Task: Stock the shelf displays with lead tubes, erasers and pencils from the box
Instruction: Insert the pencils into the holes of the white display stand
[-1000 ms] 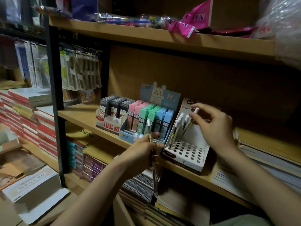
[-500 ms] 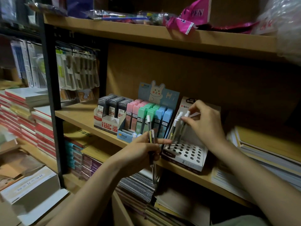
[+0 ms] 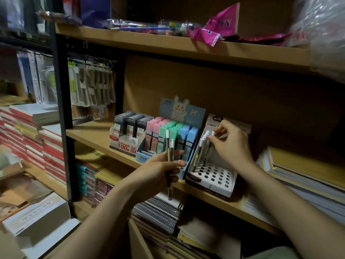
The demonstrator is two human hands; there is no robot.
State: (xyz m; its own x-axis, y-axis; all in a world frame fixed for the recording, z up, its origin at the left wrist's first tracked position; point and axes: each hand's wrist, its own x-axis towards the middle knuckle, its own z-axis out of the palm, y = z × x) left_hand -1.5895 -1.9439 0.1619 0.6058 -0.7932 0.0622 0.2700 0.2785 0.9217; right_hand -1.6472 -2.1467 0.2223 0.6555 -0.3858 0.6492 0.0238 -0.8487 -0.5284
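At centre frame the left hand [image 3: 160,171] is closed around two slim, clear-barrelled pencils [image 3: 170,161] with white caps, held upright in front of the wooden shelf [image 3: 93,134]. Just right of it, the right hand [image 3: 231,144] pinches the white cap of one pencil [image 3: 210,146] standing in the white cardboard stand [image 3: 211,181], whose sloped face is punched with round holes. Left of the stand sit pastel rectangular tubes [image 3: 171,135] in a bunny-topped tray.
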